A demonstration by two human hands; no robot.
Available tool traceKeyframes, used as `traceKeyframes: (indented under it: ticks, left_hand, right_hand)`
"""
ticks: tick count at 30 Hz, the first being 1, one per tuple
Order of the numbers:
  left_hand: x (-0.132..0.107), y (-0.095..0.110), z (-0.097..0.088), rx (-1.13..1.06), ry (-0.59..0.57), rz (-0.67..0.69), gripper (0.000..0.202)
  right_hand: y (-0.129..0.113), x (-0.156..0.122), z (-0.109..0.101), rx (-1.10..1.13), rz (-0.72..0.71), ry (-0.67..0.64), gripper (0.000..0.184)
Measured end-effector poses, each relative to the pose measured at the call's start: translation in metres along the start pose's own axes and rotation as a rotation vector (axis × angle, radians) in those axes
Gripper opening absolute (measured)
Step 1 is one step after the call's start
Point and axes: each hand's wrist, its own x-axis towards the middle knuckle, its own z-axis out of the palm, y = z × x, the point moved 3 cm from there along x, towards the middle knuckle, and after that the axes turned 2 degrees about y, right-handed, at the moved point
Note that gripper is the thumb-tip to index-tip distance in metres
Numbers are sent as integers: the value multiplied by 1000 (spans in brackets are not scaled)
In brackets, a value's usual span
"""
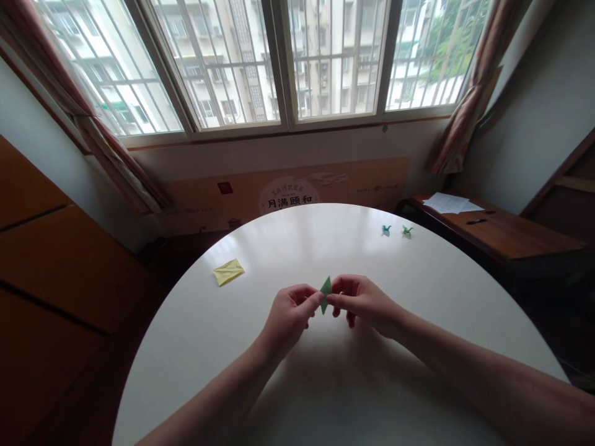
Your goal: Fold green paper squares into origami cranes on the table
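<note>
Between my two hands is a small folded piece of green paper (326, 286), diamond-shaped and held upright above the table. My left hand (295, 310) pinches its left edge between thumb and fingers. From the other side, my right hand (357, 298) grips the right edge, with its lower fingers curled loosely beneath. The fingertips cover the middle of the paper, so its inner folds are hidden. Two small folded paper cranes stand at the far right of the table, one blue-green crane (386, 230) and one green crane (407, 231).
A yellow paper packet (229, 272) lies on the left of the round white table (195, 371). Beyond the table's right edge, a wooden desk (520, 232) carries white sheets (450, 203) and a dark pen (476, 222). Windows and curtains are behind.
</note>
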Motion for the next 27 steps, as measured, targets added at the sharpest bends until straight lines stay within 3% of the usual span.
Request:
traceKeyframes:
  ticks: [5,13,19,27]
  left_hand:
    - [-1,-11,-4,22,4,-3,36]
    - [0,-11,-7,-72,-7,-10,27]
    - [-1,-15,-4,-48,-13,-7,29]
    - [-1,-17,0,-12,-27,-13,29]
  right_hand:
    - [9,2,5,76,57,48,30]
    - [14,3,12,39,56,52,29]
    - [13,0,12,67,61,103,34]
    - [8,-2,15,135,63,134,28]
